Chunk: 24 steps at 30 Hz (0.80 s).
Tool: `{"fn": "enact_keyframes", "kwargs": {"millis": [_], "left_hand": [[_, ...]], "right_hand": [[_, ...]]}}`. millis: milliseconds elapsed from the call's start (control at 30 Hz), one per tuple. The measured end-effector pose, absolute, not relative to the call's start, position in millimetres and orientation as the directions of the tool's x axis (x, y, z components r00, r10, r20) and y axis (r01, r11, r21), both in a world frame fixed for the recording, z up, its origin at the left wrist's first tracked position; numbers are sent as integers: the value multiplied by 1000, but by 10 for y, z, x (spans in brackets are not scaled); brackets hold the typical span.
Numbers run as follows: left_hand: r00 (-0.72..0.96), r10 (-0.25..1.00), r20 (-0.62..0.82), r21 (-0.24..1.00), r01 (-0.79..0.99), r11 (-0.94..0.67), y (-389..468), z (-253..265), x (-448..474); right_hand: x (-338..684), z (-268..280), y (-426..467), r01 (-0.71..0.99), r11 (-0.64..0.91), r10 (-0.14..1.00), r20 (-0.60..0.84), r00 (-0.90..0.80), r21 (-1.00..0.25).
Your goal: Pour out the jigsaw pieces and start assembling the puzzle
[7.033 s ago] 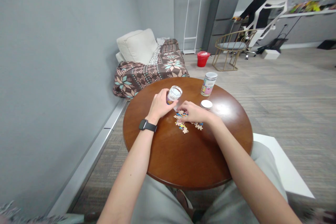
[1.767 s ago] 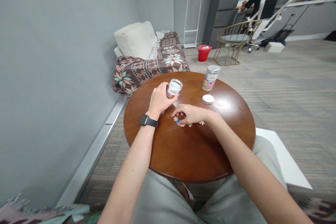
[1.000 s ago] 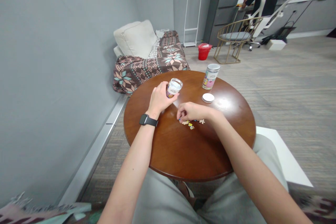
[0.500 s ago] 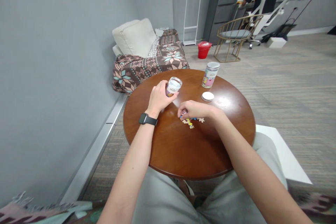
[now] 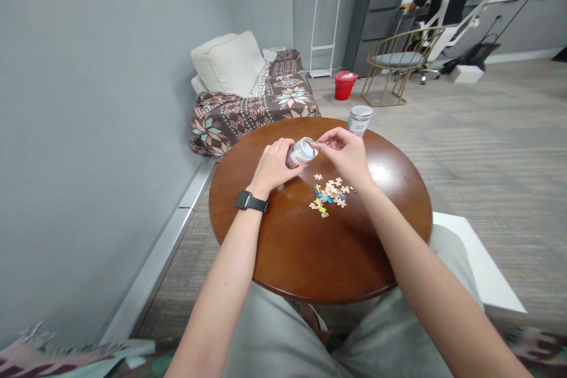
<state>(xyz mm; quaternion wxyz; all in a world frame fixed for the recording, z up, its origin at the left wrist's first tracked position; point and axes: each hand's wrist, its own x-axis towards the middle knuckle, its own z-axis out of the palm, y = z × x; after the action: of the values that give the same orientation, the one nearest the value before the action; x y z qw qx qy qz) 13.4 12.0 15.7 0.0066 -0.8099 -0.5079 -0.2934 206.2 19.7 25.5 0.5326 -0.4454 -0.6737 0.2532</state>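
Nearest me across the round wooden table (image 5: pixel 328 266) was its bare, shiny side; beyond that lay a loose heap of puzzle pieces (image 5: pixel 328 196), some face up in yellow and blue, some showing plain backs, with one stray piece (image 5: pixel 318 176) just apart from the rest; past the heap the left hand (image 5: pixel 277 164), a black watch (image 5: pixel 251 201) on its wrist, was wrapped round a jar (image 5: pixel 301 152), fingers on one side and thumb on the other, tilting its open mouth toward the right hand (image 5: pixel 346 155); there the right fingers were drawn into a narrow pinch at the rim, holding what looked like a few small pieces, though I could not tell how many; to my mind it called for a steady tilt and a release only once the fingertips were inside the rim, since a fat pinch might snag and spill; behind that hand stood a second jar (image 5: pixel 359 120), partly hidden; farther off were a red bin (image 5: pixel 344 86) and a wire-backed chair (image 5: pixel 396 60).
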Motion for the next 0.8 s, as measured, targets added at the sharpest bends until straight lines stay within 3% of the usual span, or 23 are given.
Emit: {"fn": "enact_keyframes", "kwargs": {"millis": [267, 433, 500, 600, 667, 800], "left_hand": [[356, 807, 471, 296, 798, -525, 106, 166, 155], [293, 812, 505, 297, 824, -482, 119, 144, 145], [247, 817, 521, 303, 842, -447, 124, 139, 140], [195, 823, 534, 314, 858, -407, 131, 135, 128], [181, 826, 534, 320, 861, -396, 135, 135, 121], [185, 830, 526, 320, 861, -395, 140, 132, 118]], "right_hand": [[2033, 261, 174, 297, 525, 851, 500, -162, -797], [2122, 271, 229, 363, 540, 833, 545, -101, -759], [2188, 248, 248, 445, 501, 865, 451, -221, -742], [2272, 194, 239, 589, 456, 847, 122, -518, -668], [2309, 159, 220, 654, 458, 807, -27, -590, -603], [2374, 139, 199, 661, 457, 740, -159, -654, -594]]}}
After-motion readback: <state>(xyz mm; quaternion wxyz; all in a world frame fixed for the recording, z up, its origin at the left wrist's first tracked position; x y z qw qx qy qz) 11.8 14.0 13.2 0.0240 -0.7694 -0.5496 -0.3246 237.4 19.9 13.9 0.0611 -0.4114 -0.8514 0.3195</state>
